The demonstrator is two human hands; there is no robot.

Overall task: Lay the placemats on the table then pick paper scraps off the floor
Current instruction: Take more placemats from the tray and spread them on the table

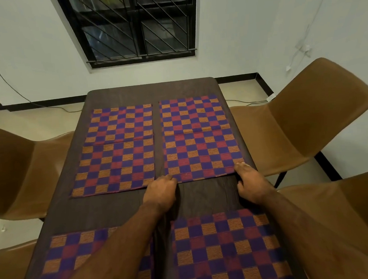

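Head view. Four checked placemats lie flat on the dark desk [96,210], two far and two near. The left grip [161,191] and right grip [250,181] each pinch a near corner of the far right placemat [198,138], fingers curled onto its edge. The far left placemat [116,150] lies just beside it, not touching. The near left placemat [62,256] and near right placemat [225,245] lie partly under the forearms. Brown chairs [308,119] flank the desk. Small white scraps [3,228] lie on the floor at left.
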